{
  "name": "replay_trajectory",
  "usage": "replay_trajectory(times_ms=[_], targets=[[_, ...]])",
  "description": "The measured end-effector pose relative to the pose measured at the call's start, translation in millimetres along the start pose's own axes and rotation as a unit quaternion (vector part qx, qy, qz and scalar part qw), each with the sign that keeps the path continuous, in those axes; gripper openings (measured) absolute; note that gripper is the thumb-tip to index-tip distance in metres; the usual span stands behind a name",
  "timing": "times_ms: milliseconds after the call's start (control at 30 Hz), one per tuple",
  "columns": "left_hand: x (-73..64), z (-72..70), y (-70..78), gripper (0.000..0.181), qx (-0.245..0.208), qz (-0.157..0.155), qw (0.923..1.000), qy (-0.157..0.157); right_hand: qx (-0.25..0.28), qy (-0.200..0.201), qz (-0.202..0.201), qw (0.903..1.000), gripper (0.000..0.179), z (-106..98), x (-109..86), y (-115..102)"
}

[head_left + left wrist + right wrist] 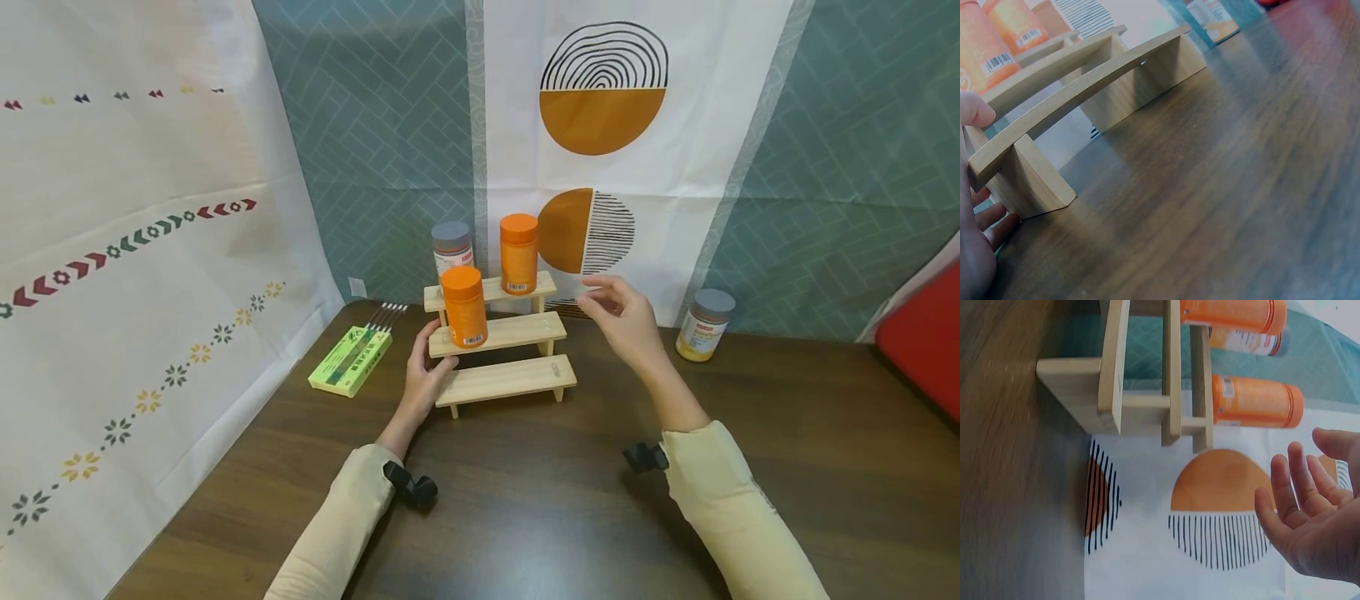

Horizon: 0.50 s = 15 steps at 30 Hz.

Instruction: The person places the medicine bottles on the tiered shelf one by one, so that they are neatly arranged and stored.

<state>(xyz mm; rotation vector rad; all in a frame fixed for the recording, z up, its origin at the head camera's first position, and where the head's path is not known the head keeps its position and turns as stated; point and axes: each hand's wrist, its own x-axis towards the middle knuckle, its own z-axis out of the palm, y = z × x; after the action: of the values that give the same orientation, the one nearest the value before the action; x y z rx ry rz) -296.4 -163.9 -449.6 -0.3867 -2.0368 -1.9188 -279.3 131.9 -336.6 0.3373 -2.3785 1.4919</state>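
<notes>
A three-step wooden stand (504, 379) is on the table. My left hand (425, 377) grips its left end, the thumb at the step edge and several fingers (999, 226) beside the leg. An orange jar (464, 308) stands at the left of the middle step. Another orange jar (519, 254) stands upright at the right of the top step. Behind the first, a grey-lidded jar (452, 246) shows partly, its base hidden. My right hand (621, 321) hovers right of the top step, apart from the jars. Its fingers (1302, 481) are loosely bent, with nothing held.
Left of the stand lies a green box (351, 360) with several thin white-tipped sticks (387, 315) behind it. A grey-lidded jar with a yellow base (705, 327) stands on the table to the right. Something red (922, 342) is at the far right edge. Cloth-covered walls (390, 125) rise behind.
</notes>
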Motion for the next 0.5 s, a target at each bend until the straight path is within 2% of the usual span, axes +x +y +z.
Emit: replay_trajectory(times_ms=[200,400,500], targets=[[0.2,-1.8,-0.4,0.066,0.005,0.002,1.0000,-0.004,-0.022,0.005,0.003,0.9997,0.040,-15,-1.2,11],[0.2,-1.0,-0.7,0.065,0.006,0.012,0.9999,-0.007,-0.017,0.037,-0.007,0.9992,0.039,-34,-0.2,20],[0.1,-0.8,-1.1,0.066,0.005,0.012,0.9999,-0.005,-0.023,0.048,0.003,0.9986,0.043,-45,-0.3,21]])
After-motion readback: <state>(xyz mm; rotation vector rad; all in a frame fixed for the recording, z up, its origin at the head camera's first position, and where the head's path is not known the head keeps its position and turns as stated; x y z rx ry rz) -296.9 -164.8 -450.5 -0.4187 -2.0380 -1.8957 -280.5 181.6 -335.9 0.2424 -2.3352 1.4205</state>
